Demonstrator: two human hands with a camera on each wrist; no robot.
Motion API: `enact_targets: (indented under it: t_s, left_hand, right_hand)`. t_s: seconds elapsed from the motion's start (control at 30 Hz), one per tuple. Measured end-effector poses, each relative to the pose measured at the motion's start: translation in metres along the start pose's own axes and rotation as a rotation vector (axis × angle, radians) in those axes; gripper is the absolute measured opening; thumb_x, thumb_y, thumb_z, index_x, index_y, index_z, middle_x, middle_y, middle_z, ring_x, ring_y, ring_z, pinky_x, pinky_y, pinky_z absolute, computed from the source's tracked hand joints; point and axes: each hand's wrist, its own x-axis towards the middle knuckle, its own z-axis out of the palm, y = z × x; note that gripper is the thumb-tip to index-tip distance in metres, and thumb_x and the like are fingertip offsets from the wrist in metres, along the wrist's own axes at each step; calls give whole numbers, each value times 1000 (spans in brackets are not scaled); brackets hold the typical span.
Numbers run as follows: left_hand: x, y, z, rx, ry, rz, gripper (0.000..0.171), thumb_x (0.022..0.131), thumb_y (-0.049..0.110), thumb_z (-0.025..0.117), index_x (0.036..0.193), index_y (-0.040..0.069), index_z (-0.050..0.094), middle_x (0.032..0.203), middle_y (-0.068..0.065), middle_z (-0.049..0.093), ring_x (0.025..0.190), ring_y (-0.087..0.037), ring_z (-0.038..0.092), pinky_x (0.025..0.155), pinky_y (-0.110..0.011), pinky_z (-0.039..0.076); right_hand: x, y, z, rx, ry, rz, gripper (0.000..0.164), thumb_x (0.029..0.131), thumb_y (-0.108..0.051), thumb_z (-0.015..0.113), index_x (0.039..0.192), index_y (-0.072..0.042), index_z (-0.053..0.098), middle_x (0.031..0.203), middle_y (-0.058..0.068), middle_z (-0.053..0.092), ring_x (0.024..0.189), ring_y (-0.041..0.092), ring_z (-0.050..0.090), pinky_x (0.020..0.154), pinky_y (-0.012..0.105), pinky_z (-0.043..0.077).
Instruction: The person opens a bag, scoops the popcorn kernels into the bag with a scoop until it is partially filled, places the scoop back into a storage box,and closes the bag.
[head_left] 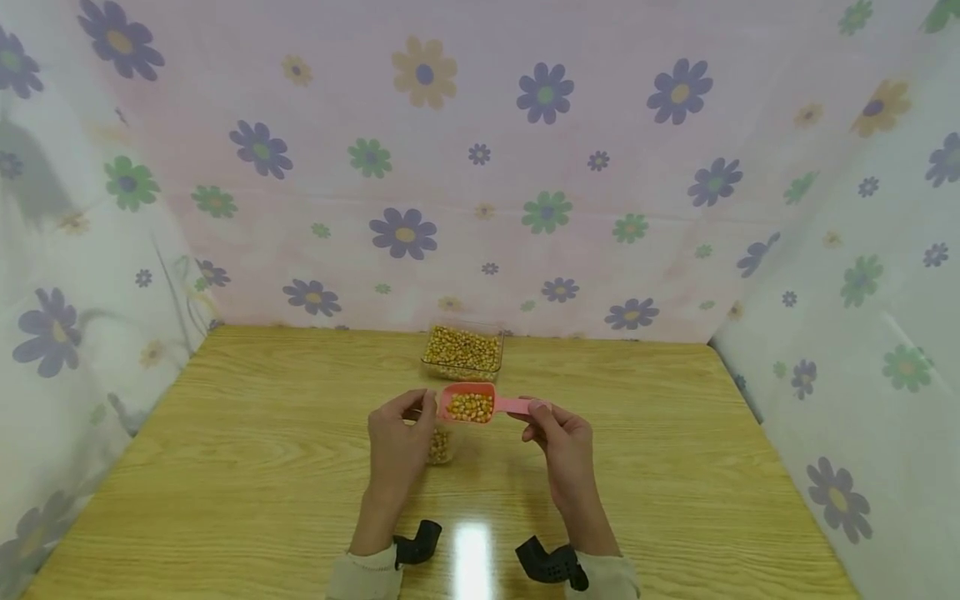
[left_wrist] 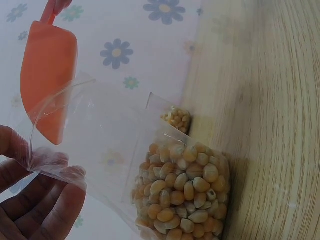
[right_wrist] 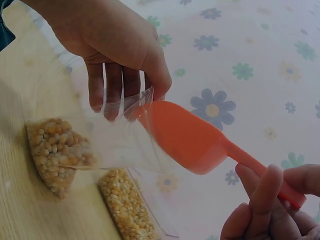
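Observation:
A clear plastic bag [left_wrist: 185, 185] stands on the table with corn kernels in its bottom. My left hand [head_left: 401, 437] pinches the bag's upper rim between thumb and fingers. By its handle, my right hand [head_left: 564, 442] grips a pink-orange scoop [right_wrist: 187, 137]. Corn kernels [head_left: 470, 407] lie in the scoop's bowl. In the right wrist view the scoop's tip is at the bag's mouth, close to the left fingers. The head view shows only part of the bag, behind the left hand and under the scoop.
Behind the hands, a clear rectangular container [head_left: 462, 354] of corn kernels stands near the back edge of the wooden table [head_left: 262, 433]. Flower-patterned cloth [head_left: 465, 167] hangs along the back and both sides.

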Motion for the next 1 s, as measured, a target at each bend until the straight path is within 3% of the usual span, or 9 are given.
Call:
enact_targets:
  t_s: [0.37,0.5,0.6,0.83,1.0]
  left_hand:
    - [-1,0,0,-13,-7,21,16,98,8,67,95,-2,79,78,-11,73,67,-18,67,62,-26,55]
    - [0,-1,0,3,-7,23,15,97,8,67,94,0,79,77,-9,73,67,-18,67,63,-26,55]
    - [0,-1,1,7,-8,25,14,97,8,67,94,1,79,78,-10,74,67,-18,68,63,-26,56]
    - [0,1,1,19,-3,34,14,97,8,67,94,2,79,78,-10,74,67,-18,68,62,-26,56]
    - [0,0,1,19,-7,33,14,97,9,68,94,2,80,78,-9,74,67,-18,68,62,-26,55]
  right_hand:
    - [-8,-8,6,-158,13,-89,29,102,-14,62,116,9,71,95,9,79,62,13,62,77,27,55]
    - [-11,-11,8,-195,10,-122,25,102,-12,61,114,7,73,93,9,79,61,13,63,49,21,40]
    - [-12,-13,8,-217,9,-160,23,102,-9,61,112,6,74,87,5,79,61,13,64,40,21,22]
    - [-14,-16,8,-252,-38,-237,20,101,-9,63,110,4,76,85,-1,77,64,18,67,41,23,26]
    - [-18,-18,8,-277,-56,-272,21,101,-10,64,111,4,75,79,-3,75,63,12,66,41,23,23]
